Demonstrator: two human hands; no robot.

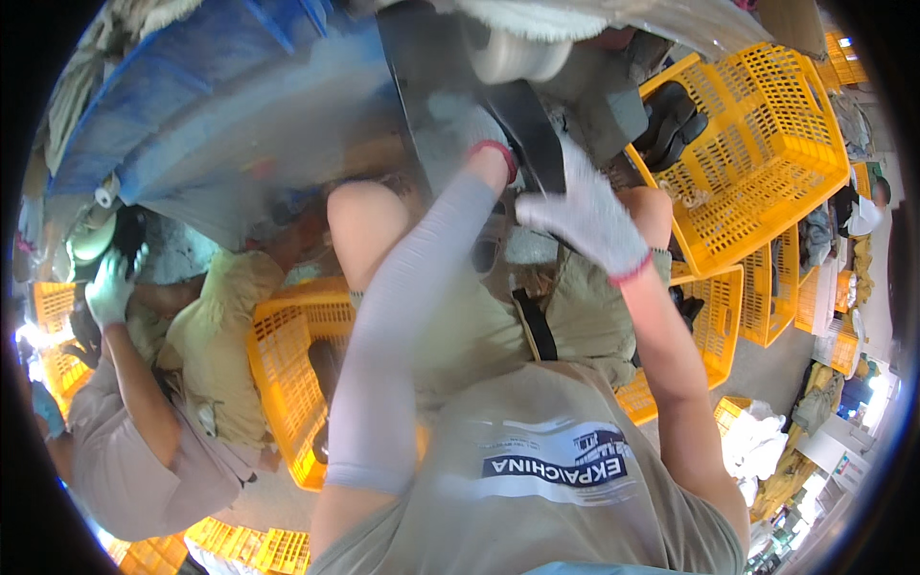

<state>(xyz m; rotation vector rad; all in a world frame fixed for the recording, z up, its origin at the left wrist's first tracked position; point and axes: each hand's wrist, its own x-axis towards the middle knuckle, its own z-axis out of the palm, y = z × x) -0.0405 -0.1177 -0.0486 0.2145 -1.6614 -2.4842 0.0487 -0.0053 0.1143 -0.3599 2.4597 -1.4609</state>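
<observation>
A long, flat black piece, apparently a shoe sole (533,134), is held up between my two hands. Its far end is up against or just below a white roller-shaped wheel (517,56); whether they touch I cannot tell. My left hand (484,132), in a white knit glove with a red cuff, grips the sole's left side, with its fingers partly hidden by haze. On the other side, my gloved right hand (586,209) holds the sole's near end, its thumb pointing left and its fingers along the edge. A pale sleeve covers my left forearm.
Beside me on the right, a yellow crate (757,206) holds black soles or shoes (671,125). Another yellow crate (287,383) stands at my left. A blue dusty panel (206,96) fills the far left. A co-worker's gloved hand (110,287) works at a dark piece there.
</observation>
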